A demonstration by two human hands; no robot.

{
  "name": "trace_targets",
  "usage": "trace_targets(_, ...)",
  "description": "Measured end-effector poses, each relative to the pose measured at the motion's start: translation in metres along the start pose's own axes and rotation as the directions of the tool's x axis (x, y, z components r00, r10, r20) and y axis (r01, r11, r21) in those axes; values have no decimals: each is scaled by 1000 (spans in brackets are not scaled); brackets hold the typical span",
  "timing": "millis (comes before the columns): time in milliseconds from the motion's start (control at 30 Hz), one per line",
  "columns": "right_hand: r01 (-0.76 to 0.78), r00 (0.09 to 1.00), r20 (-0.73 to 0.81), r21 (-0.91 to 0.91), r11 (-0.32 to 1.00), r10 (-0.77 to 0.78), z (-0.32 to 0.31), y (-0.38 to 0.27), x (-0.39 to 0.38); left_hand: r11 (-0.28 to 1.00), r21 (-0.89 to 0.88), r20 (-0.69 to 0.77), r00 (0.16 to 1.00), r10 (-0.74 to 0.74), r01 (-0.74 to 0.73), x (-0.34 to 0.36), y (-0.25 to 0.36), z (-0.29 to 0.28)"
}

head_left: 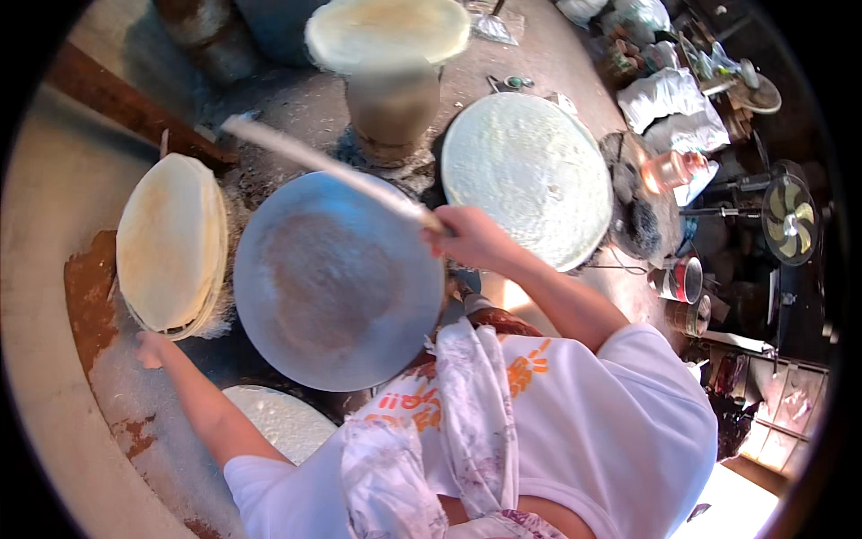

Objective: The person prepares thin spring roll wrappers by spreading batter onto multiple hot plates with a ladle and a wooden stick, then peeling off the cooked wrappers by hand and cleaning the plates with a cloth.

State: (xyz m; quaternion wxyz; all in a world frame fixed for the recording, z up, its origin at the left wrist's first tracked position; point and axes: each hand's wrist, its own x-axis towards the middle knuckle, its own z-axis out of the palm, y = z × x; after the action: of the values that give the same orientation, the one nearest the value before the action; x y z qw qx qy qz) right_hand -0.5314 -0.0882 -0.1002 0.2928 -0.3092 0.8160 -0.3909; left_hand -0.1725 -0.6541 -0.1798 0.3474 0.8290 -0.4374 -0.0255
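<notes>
My right hand [460, 235] is closed round the end of a long pale wooden paddle [323, 166]. The paddle reaches up and left, blurred, across the far side of a large round griddle [337, 287]. That griddle is grey with a brown, scorched middle, and no bread lies on it. At the lower edge of a stack of thin round flatbreads [168, 242] on the left is my left hand [151, 350]. Its fingers are small and unclear, so whether they grip the rim of the stack's support cannot be told. To the right, a white, grainy round flatbread [528, 180] covers another round surface.
Another pale flatbread stack [388, 31] tops a drum-like stand [392, 108] at the far side. A white round [283, 420] shows partly behind my left arm. A wooden beam [135, 103] slants at far left. On the right stand a fan [790, 220], a bucket [687, 280] and bags [664, 99].
</notes>
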Motion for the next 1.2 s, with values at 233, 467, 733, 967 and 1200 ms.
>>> trace_targets(233, -79, 994, -77, 51, 996, 83, -97, 67, -5, 616, -683, 262, 656, 708, -392, -240, 27, -168)
trace_targets(467, 25, 996, -83, -214, 976, -43, -201, 158, 7, 540, -455, 258, 475, 841, -708, -470, -85, -334)
trace_targets(733, 677, 421, 696, 185, 712, -581, -19, 93, -143, 941, -278, 477, 822, 310, -193, -608, -248, -477)
trace_targets(967, 371, -346, 851, 512, 775, -396, 72, 110, -425, 784, -46, 336, 749, -571, 619, -828, -450, -641)
trace_targets(1200, 580, -485, 842, 511, 635, -235, 108, 154, -561, 433, 241, -620, 481, -620, 869, -964, -707, -758)
